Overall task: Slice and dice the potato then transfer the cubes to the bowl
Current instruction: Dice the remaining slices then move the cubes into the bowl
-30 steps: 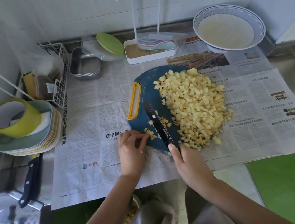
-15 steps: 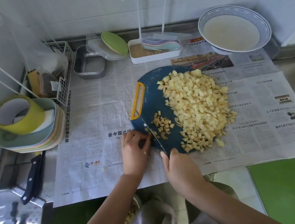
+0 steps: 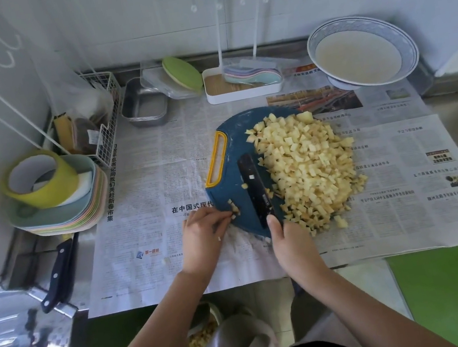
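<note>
Fingers of the right hand (image 3: pixel 290 241) clamp the black knife (image 3: pixel 254 181), blade flat on the blue plastic board (image 3: pixel 225 195), likely to herd the pale yellow potato cubes (image 3: pixel 309 172); the left hand (image 3: pixel 201 235) pinches strays (image 3: pixel 234 210). The blue-rimmed white bowl (image 3: pixel 410 52) stands well behind.

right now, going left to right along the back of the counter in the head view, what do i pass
wire basket → steel tray → green lid → white box → blue-rimmed bowl
</note>
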A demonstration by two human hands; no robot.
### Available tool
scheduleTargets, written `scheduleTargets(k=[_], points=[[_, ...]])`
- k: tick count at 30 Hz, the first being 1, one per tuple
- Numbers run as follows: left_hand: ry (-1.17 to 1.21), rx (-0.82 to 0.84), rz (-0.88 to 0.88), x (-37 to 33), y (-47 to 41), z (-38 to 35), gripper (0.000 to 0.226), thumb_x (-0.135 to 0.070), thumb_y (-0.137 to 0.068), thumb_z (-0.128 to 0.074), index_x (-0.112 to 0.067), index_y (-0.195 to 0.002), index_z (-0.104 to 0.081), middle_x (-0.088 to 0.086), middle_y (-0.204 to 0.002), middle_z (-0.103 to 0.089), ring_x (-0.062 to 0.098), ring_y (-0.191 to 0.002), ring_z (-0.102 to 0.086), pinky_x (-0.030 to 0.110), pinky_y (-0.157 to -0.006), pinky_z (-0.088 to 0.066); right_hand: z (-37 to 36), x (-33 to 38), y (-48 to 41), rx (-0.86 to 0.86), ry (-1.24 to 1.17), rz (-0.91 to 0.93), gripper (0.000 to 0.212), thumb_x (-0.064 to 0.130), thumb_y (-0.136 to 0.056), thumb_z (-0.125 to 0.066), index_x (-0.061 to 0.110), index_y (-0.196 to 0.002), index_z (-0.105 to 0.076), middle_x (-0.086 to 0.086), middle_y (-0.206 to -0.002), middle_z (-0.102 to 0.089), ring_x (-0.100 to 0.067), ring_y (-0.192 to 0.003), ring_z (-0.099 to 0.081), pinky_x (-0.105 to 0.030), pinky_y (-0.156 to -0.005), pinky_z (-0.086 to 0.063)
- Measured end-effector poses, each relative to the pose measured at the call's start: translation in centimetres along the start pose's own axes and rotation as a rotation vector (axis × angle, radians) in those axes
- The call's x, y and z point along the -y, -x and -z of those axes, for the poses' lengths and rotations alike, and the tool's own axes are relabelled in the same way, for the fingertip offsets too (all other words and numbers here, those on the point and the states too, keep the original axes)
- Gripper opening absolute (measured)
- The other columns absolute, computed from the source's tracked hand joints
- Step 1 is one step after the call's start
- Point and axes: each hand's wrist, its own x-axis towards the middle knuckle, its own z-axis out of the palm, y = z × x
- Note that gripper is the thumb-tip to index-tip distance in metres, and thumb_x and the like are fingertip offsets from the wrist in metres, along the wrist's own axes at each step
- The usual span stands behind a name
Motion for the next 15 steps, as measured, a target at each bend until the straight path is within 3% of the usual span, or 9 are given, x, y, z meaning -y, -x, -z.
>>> scheduleTargets(k=[4, 6, 7, 9, 10, 12, 15], points=[[0.055, -0.013, 0.003, -1.2, -0.9, -0.5, 0.016, -0.002, -0.076, -0.077, -0.007, -0.091, -0.076, 0.004, -0.085, -0.065, 0.012, -0.072, -0.058, 0.037, -0.065, -0.057, 2.5, -0.4, -0.3, 0.054, -0.153, 0.021, 0.057, 0.043, -0.101, -0.036, 0.011, -0.055, -0.039, 0.001, -0.044, -0.035, -0.017, -0.041, -0.038, -0.028, -0.044, -0.032], [0.056, -0.055, 0.002, -2.2, -1.6, -0.8, 0.025, -0.009, -0.085, -0.07, -0.006, -0.11, -0.071, 0.007, -0.103, -0.064, 0.015, -0.087, -0.061, 0.03, -0.08, -0.055, 3.6, 0.0, -0.3, 0.122, -0.262, 0.009, 0.054, 0.044, -0.101, -0.038, 0.007, -0.061, -0.044, -0.006, -0.046, -0.037, -0.023, -0.041, -0.039, -0.032, -0.044, -0.034], [0.048, -0.052, -0.022, -2.9, -2.1, -0.9, 0.032, -0.016, -0.092, -0.062, -0.007, -0.123, -0.063, 0.008, -0.118, -0.061, 0.017, -0.104, -0.058, 0.024, -0.093, -0.048, 4.3, 0.3, -0.3, 0.156, -0.336, -0.014, 0.053, 0.043, -0.101, -0.039, 0.007, -0.064, -0.046, -0.009, -0.048, -0.039, -0.024, -0.04, -0.04, -0.031, -0.042, -0.035], [0.062, 0.06, -0.096, -4.5, -3.4, -1.1, 0.048, -0.032, -0.101, -0.04, -0.012, -0.144, -0.041, 0.004, -0.148, -0.04, 0.016, -0.139, -0.032, 0.019, -0.113, -0.023, 5.6, 1.1, 0.0, 0.228, -0.475, -0.062, 0.049, 0.043, -0.101, -0.041, 0.007, -0.068, -0.048, -0.007, -0.047, -0.042, -0.021, -0.037, -0.04, -0.028, -0.04, -0.035], [0.095, 0.144, -0.115, -5.4, -3.9, -1.3, 0.051, -0.036, -0.102, -0.031, -0.016, -0.149, -0.029, -0.001, -0.156, -0.026, 0.013, -0.146, -0.016, 0.021, -0.117, -0.013, 6.2, 1.4, 0.1, 0.26, -0.517, -0.084, 0.048, 0.043, -0.1, -0.042, 0.008, -0.069, -0.049, -0.005, -0.046, -0.043, -0.019, -0.036, -0.039, -0.027, -0.039, -0.035], [0.154, 0.274, -0.13, -6.4, -5.1, -2.0, 0.053, -0.041, -0.102, -0.021, -0.023, -0.151, -0.012, -0.01, -0.159, -0.008, 0.008, -0.148, 0.002, 0.025, -0.12, -0.003, 7.3, 2.1, 0.2, 0.303, -0.558, -0.104, 0.048, 0.044, -0.1, -0.043, 0.008, -0.069, -0.05, -0.002, -0.045, -0.043, -0.018, -0.036, -0.039, -0.025, -0.039, -0.035], [0.12, 0.325, -0.139, -6.2, -6.0, -2.9, 0.054, -0.045, -0.101, -0.017, -0.026, -0.15, -0.008, -0.009, -0.16, -0.007, 0.008, -0.147, 0.006, 0.031, -0.121, -0.003, 8.9, 2.5, 0.1, 0.322, -0.669, -0.145, 0.047, 0.043, -0.1, -0.043, 0.009, -0.068, -0.048, -0.003, -0.047, -0.043, -0.018, -0.037, -0.037, -0.026, -0.039, -0.035]])
